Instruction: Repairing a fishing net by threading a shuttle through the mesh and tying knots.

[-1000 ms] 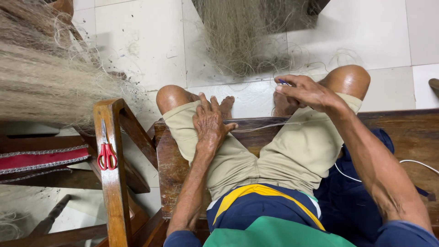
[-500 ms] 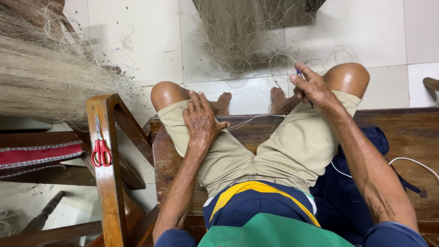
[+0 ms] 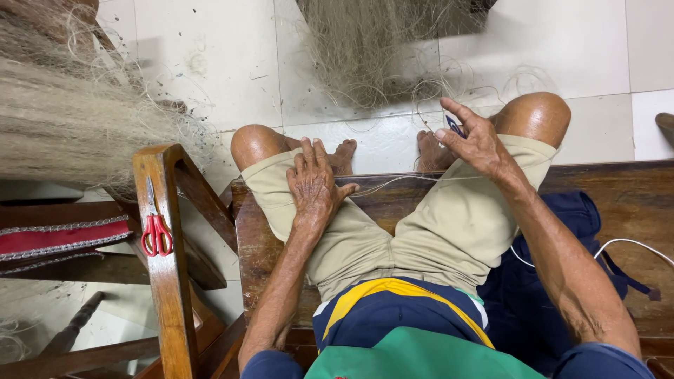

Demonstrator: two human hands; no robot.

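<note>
Pale twine (image 3: pixel 393 181) runs taut across the lap, from under the left hand (image 3: pixel 314 184) to the right hand (image 3: pixel 477 140). The left hand lies palm down on the left thigh, fingers flat and close together, thumb spread toward the gap between the legs, pinning the twine's near end against the khaki shorts (image 3: pixel 393 231). The right hand sits raised over the right knee, index finger stretched out, the other fingers curled around a small dark blue tool (image 3: pixel 455 126), most of which is hidden in the grip; the twine seems to meet the hand just below it.

To do this step well, I judge the twine should stay tight between the two hands: the left palm pressing steadily so nothing slips, the right drawing along the line rather than lifting it off the knee. Loose loops of fibre (image 3: pixel 435 91) lie on the tiled floor (image 3: pixel 210 63) just beyond the bare feet (image 3: pixel 344 154), so the working strand is best kept apart from them.

Beyond the feet hangs a mass of fine net (image 3: pixel 379 42); a bigger bundle (image 3: pixel 63 119) fills the upper left. Red scissors (image 3: pixel 156 234) rest on a wooden chair arm (image 3: pixel 163 281) to the left. The person sits on a dark wooden bench (image 3: pixel 618 203), with blue cloth (image 3: pixel 533 281) and a white cord (image 3: pixel 632 245) beside the right hip.
</note>
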